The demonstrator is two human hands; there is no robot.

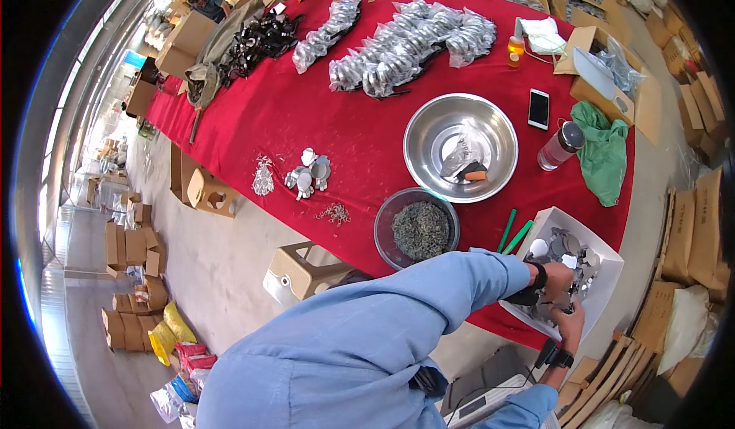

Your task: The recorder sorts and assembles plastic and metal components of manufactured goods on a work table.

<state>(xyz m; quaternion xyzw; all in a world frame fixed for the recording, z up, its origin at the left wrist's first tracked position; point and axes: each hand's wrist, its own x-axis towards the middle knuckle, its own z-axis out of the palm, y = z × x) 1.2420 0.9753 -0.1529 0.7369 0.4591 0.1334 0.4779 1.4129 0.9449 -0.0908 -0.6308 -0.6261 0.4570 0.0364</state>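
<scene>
Both hands work close together over a white box at the table's near right corner. Grey and silvery flat metal discs fill much of it. My left hand reaches in from the left, fingers curled down over the discs. Just nearer, my right hand has its fingers bent together, close to the left fingertips. Whatever lies in either hand is too small or hidden to name. Left of the box are two green sticks and a clear bowl of small metal rings.
A steel basin holds a plastic bag and an orange-handled tool. Nearby are a phone, a bottle and a green bag. Small disc piles lie left on the red cloth; bagged parts lie farther back. A stool stands below.
</scene>
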